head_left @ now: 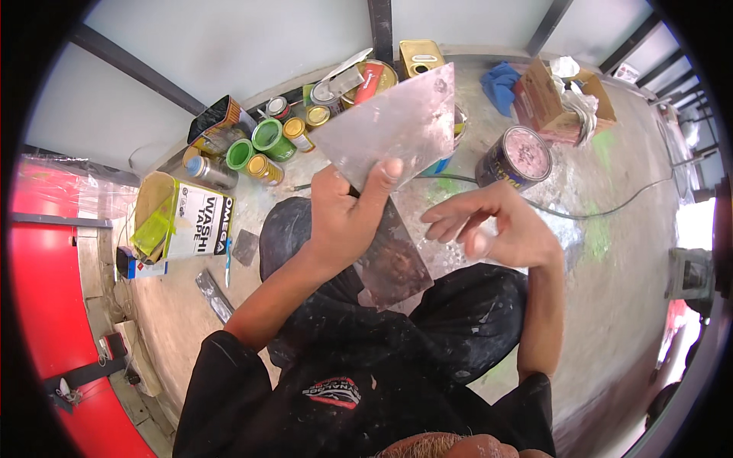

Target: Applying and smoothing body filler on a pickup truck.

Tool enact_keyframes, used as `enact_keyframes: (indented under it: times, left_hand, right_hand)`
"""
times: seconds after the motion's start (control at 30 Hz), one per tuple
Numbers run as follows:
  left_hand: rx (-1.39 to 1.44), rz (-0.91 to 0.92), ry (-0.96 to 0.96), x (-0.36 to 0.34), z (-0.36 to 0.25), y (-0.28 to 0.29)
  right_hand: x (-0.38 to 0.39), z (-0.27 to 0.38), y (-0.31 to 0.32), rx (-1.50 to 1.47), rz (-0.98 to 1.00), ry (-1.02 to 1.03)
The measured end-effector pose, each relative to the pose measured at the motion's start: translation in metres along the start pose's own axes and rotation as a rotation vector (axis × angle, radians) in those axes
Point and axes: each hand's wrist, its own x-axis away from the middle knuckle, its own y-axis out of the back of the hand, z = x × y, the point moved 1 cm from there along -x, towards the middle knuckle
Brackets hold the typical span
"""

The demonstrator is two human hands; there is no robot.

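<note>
My left hand (347, 214) is closed round flat metal plates, perhaps scrapers: a pale, scuffed plate (397, 114) rises above my thumb, and a darker, stained plate (397, 267) extends below it over my lap. I cannot tell exactly how the plates join. My right hand (485, 225) is just right of the darker plate, its fingers apart and loosely bent, with nothing visible in them. Past it on the floor stands a dark can (513, 162) with pinkish residue inside its rim.
Paint cans (271, 137) crowd along the back wall. An open carton (175, 221) lies left; another box (546, 107) holds crumpled material beside a blue cloth (498, 85). A dark cable (580, 214) crosses the right floor. A red panel (46, 305) stands at left.
</note>
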Motion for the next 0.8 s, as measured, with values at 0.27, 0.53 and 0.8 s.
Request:
enact_keyframes:
  times: [0.27,0.53,0.8]
  left_hand:
    - [0.218,-0.125,0.152,-0.015,0.002,0.015]
    - [1.777,0.752,0.501,-0.030,0.060,0.034]
    - [0.842,0.111,0.608,0.022,0.054,-0.010]
  right_hand:
    - [-0.015,0.013,-0.039,0.560,-0.150,0.103]
    - [0.002,0.011,-0.004,-0.522,-0.429,0.049]
    - [-0.034,0.011,-0.055,-0.563,-0.352,0.126]
